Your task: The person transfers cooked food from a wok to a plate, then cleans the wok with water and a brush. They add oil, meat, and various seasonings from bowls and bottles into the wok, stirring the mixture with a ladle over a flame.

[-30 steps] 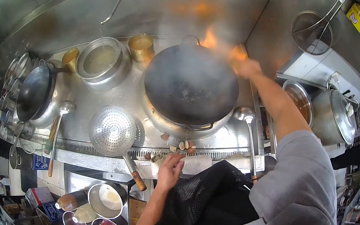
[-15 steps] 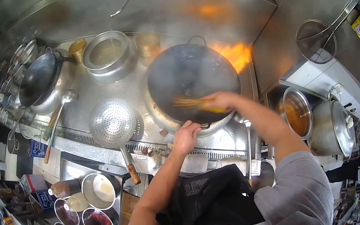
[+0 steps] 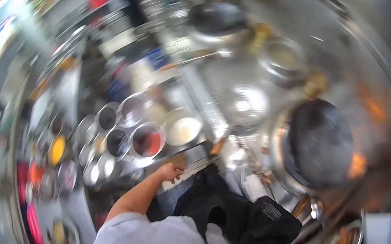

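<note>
My left hand (image 3: 171, 172) hangs in front of me, beside the metal counter edge and below the round seasoning tubs. Its fingers are loosely bent and apart, with nothing visible in them. Nearest to it are a tub of red sauce (image 3: 147, 141) and a tub with white contents (image 3: 183, 128). My right hand is out of sight. On the right the dark wok (image 3: 321, 145) sits on its burner, with an orange flame (image 3: 357, 165) at its lower rim. A bundle of yellow-brown sticks (image 3: 300, 206), blurred, lies near the wok's near side.
A perforated strainer (image 3: 245, 105) lies on the steel stove top. Behind it are a round metal pot (image 3: 282, 60) and another dark wok (image 3: 216, 17). A long-handled ladle (image 3: 195, 60) crosses the stove's front edge. More containers stand on shelving at left, smeared by motion.
My view has swung left. My left hand has let go of the wok's rim and moved over toward the seasoning tubs. My right hand, earlier holding a bamboo brush in the wok, has left view.
</note>
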Tool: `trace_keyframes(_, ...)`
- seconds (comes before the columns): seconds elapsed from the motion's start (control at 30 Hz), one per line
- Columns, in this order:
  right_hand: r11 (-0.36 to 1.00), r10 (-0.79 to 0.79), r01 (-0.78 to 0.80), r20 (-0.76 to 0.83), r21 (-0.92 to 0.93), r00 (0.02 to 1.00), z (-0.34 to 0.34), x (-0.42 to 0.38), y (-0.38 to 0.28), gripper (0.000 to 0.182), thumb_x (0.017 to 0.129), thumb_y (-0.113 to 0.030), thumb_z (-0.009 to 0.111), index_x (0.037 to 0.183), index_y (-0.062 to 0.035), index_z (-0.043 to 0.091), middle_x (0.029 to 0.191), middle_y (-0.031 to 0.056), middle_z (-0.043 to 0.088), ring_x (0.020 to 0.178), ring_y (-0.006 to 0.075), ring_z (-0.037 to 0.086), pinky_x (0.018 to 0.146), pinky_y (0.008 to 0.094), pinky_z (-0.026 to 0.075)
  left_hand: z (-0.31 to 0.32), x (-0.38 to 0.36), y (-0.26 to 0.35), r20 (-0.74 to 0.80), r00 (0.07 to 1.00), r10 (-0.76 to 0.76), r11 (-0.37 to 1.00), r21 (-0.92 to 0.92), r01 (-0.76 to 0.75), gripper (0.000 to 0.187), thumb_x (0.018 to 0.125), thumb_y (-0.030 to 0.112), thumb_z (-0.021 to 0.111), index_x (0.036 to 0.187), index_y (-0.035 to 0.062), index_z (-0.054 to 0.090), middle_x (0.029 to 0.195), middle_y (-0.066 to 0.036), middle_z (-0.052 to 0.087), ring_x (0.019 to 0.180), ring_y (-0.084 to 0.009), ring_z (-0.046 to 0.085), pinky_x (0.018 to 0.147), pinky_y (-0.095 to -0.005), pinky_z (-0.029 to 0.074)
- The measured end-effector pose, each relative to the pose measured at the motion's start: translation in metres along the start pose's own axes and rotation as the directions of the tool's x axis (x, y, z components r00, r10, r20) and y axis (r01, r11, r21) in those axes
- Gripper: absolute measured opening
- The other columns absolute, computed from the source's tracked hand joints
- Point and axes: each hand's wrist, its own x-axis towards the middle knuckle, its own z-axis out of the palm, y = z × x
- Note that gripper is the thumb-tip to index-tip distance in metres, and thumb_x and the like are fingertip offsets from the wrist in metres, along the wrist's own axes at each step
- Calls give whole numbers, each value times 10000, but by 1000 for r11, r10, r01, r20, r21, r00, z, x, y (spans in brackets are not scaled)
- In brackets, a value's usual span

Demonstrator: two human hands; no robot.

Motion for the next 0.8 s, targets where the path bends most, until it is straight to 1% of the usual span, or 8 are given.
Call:
trace_keyframes(0.13, 772, -470, 439, 53, -459, 881, -55, 55, -236, 174, 822, -215, 584, 927, -85, 633, 918, 140, 652, 845, 325, 624, 754, 436, 486, 36, -87, -216, -465, 821, -330, 944, -146, 297, 327, 872, 275, 619, 1100, 62, 716, 904, -155, 743, 720, -330, 719, 745, -416, 579)
trace_keyframes(0.23, 814, -402, 537, 453, -222, 796, -87, 103, -284, 180, 845, -215, 580, 907, -73, 670, 874, 120, 657, 808, 300, 618, 712, 422, 500, 86, -167, -282, -501, 478, -722, 638, -213, 740, 229, 903, 157, 556, 1027, 43, 711, 859, -79, 733, 694, -214, 727, 643, -354, 596)
trace_keyframes(0.33, 987, 67, 148, 998, -69, 14, -78, 152, -299, 318, 1006, -232, 580, 1207, 14, 593, 989, 102, 627, 879, 208, 588, 759, 347, 517, 135, -206, -343, -146, 813, -563, 797, 162, 581, 247, 889, 163, 558, 1062, 61, 701, 847, -72, 724, 728, -180, 729, 616, -363, 595)
trace_keyframes(0.37, 920, -170, 347, 983, 183, -67, -43, 158, -281, 359, 1008, -226, 537, 1309, -39, 594, 727, 63, 617, 596, 144, 545, 549, 311, 451, 149, -217, -342, -239, 849, -472, 866, 55, 497, 259, 875, 197, 579, 1051, 69, 719, 853, -102, 720, 703, -233, 716, 611, -399, 584)
trace_keyframes(0.47, 844, -178, 497, 979, 204, -100, -40, 104, -384, 506, 960, -334, 639, 1332, 2, 576, 1177, 212, 654, 1031, 288, 604, 899, 393, 464, 175, -230, -309, -299, 715, -632, 722, -563, 402, 271, 867, 233, 599, 1072, 120, 736, 839, -88, 694, 640, -233, 679, 534, -402, 556)
trace_keyframes(0.57, 779, -341, 493, 922, 387, -185, 98, 126, -304, 618, 921, -249, 675, 1458, -83, 419, 982, 139, 647, 691, 220, 629, 683, 370, 557, 180, -239, -290, -386, 757, -527, 760, -613, 217, 292, 863, 251, 629, 1125, 145, 703, 834, -69, 693, 609, -179, 655, 494, -367, 528)
trace_keyframes(0.67, 722, -435, 596, 900, 351, -3, 86, 62, -328, 587, 923, -259, 669, 1434, -88, 434, 957, 139, 643, 680, 227, 628, 666, 374, 552, 176, -261, -334, -475, 774, -419, 761, -649, 14, 324, 865, 246, 652, 1173, 148, 683, 861, -53, 703, 623, -160, 659, 481, -351, 512)
trace_keyframes(0.8, 694, -491, 671, 853, 260, 178, 65, -29, -353, 547, 927, -272, 661, 1402, -96, 455, 924, 139, 638, 666, 237, 625, 642, 379, 546, 153, -364, -390, -732, 502, -460, 771, -610, -183, 216, 889, 144, 601, 1062, 58, 698, 904, -80, 721, 708, -173, 684, 709, -372, 552)
